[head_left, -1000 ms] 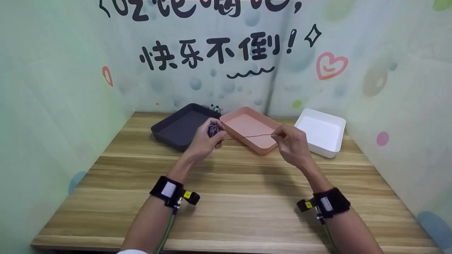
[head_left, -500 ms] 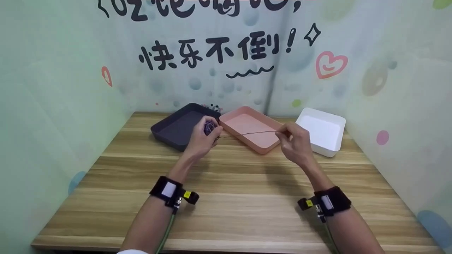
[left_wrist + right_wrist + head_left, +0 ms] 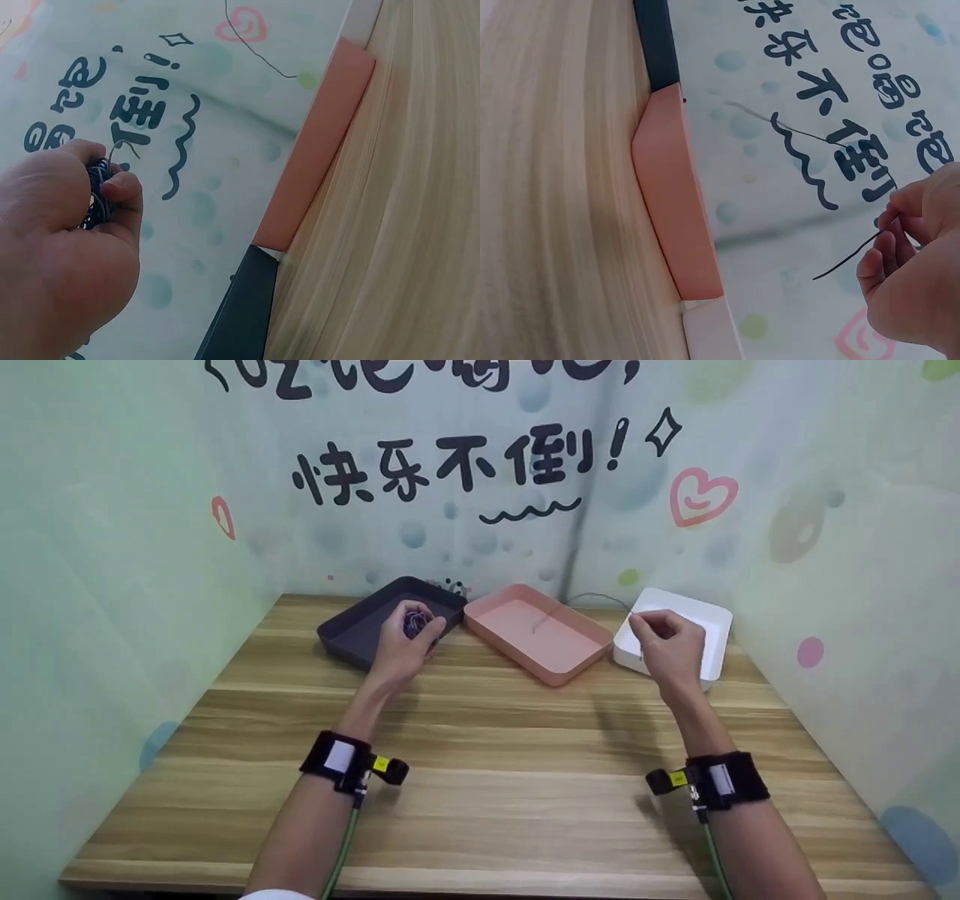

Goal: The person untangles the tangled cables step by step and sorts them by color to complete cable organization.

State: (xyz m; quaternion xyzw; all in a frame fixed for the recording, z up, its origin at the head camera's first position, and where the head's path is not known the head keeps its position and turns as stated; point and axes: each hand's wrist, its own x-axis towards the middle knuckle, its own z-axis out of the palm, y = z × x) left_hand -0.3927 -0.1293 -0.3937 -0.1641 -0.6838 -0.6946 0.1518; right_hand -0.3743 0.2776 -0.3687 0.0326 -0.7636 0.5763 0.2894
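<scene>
In the head view my left hand point(image 3: 401, 649) holds a bundle of thin dark-blue wires point(image 3: 415, 623) in front of the dark tray. The left wrist view has the bundle between curled fingers and thumb, a short curved end sticking out. My right hand point(image 3: 675, 652), in front of the white tray, pinches a single thin dark wire point(image 3: 592, 595) between thumb and fingertips. That strand arches leftward over the pink tray, its far end free and apart from the bundle. A shorter tail of the same wire point(image 3: 851, 257) hangs from the right fingertips in the right wrist view.
Along the back of the wooden table point(image 3: 480, 810) stand a dark tray point(image 3: 367, 622), a pink tray point(image 3: 555, 652) and a white tray point(image 3: 712, 622). Close behind them is a printed backdrop point(image 3: 412, 555). Both forearms wear black straps with cameras and green cables.
Earlier the wire ran taut between both hands; now its left end is free of the bundle. My left hand has moved left, my right hand right and over the white tray.
</scene>
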